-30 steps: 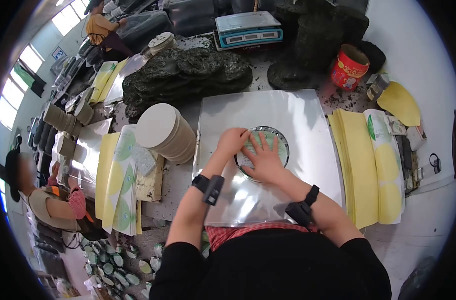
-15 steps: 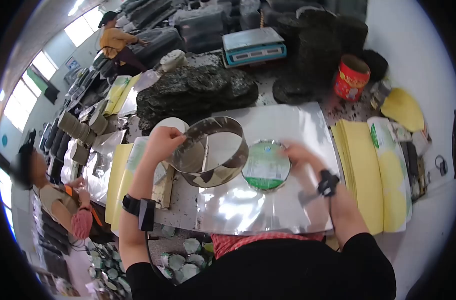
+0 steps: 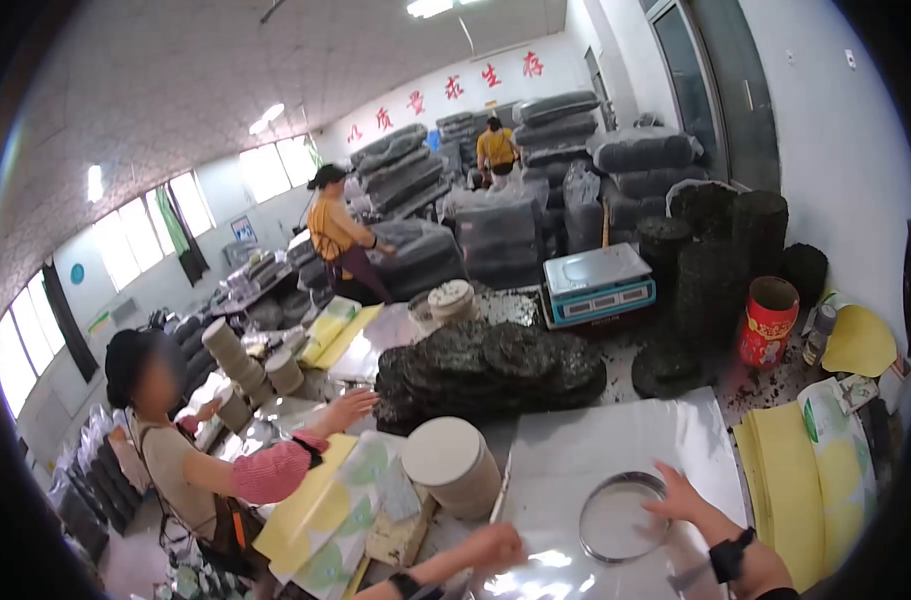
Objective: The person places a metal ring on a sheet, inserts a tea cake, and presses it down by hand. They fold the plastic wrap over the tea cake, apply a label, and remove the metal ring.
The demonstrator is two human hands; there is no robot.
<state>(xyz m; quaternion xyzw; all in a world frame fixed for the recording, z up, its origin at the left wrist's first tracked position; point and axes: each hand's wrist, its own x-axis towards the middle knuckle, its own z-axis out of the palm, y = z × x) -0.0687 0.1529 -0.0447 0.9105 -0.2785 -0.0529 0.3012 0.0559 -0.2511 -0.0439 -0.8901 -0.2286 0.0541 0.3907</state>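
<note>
The left hand sits curled at the left edge of the foil sheet, closest to the camera. I cannot tell whether it pinches the sheet or anything else. The right hand has its fingers spread apart, with the fingertips resting on the right rim of the metal ring and not closed around it. The ring lies flat on the near part of the foil, with a pale surface showing inside it.

The foil looks thin, glossy and slick. I judge that a push on 1 side of the ring could slide it or crease the sheet. The head is raised toward the room, so the hands sit at the bottom edge of view, and an unwatched touch could tip the ring.

The ring is a shiny, thin-walled circular band. Just to its left stands a matte, drum-shaped stack of white discs. Flat yellow paper sheets lie to its right, and printed wrappers with green circles lie further left.

Beyond these is a heap of dark, rough pressed cakes, then a blue-edged weighing scale and a cylindrical red tin. At the left, a co-worker's hand reaches over the table. Far back, 2 people in yellow tops stand among stacked dark bags.
</note>
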